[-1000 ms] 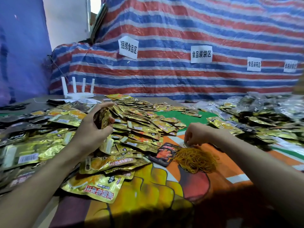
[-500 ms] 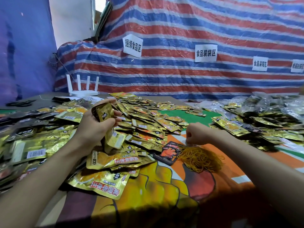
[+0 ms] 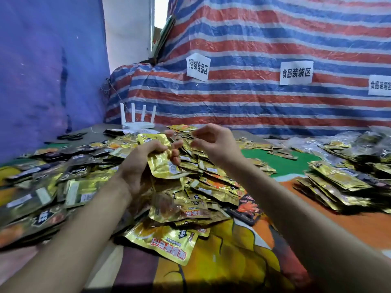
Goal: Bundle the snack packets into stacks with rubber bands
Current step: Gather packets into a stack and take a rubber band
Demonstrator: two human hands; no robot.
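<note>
Your left hand (image 3: 139, 166) has its fingers wrapped round the stack of snack packets (image 3: 163, 166), which look light, bendy and slippery, so squeeze the middle; your right hand (image 3: 215, 144), just beside them, has curled fingers, but I cannot tell if they pinch a band.

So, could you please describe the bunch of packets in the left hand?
The bunch of gold snack packets is shiny crinkled foil, with a white barcode label and a dark logo near the top. It stands roughly upright above the loose pile, gripped round its middle by the left hand. The count is unclear.
</note>
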